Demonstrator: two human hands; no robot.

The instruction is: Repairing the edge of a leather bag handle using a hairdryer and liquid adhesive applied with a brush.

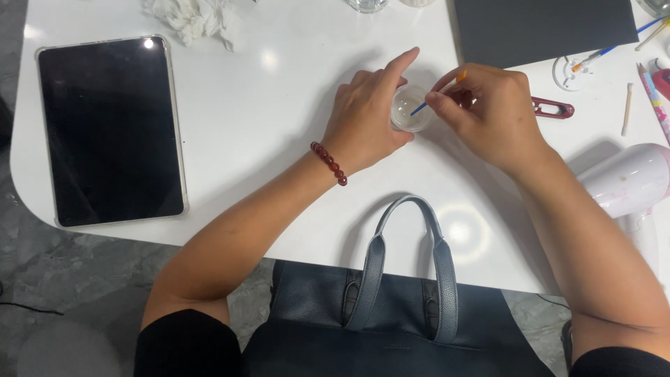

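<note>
Small clear dish sits centre-top of the white desk, right of the dark tablet at the frame's left. The left hand cups its side, probably steadying it, index finger raised. The right hand pinches a thin blue brush, tip over the dish. Can't make out what's inside. The pink dryer is cut off at the right edge.

One tablet, one bag with two handles, one clear cup, one brush in it, one bracelet, one dryer, one red clip, one tissue wad, one dark sheet, two hands.
</note>
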